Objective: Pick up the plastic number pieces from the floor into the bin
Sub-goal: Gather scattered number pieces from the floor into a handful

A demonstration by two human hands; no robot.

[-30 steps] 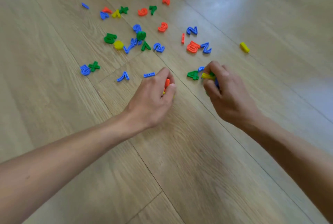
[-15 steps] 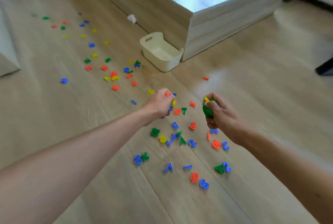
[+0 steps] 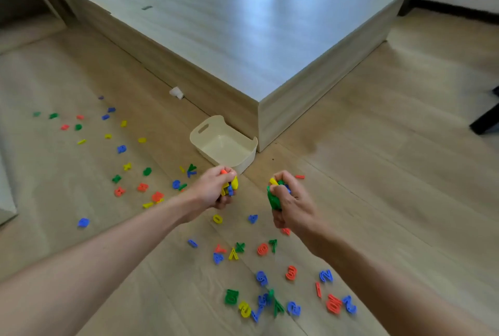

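Both hands have come up off the floor since a second ago, when they were down among the scattered pieces gathering them. Now the left hand is closed around a fistful of yellow, blue and orange number pieces, and the right hand is clenched on its own clump, mostly green with a bit of yellow showing. The view has lifted too, so the cream bin now sits just beyond the left hand's knuckles and ahead-left of the right hand; it looks empty (no colour shows inside). This reads as the carry to the bin, with the drop not yet made. Plenty of loose pieces lie behind and below both wrists, and more spread out to the left of the left hand.
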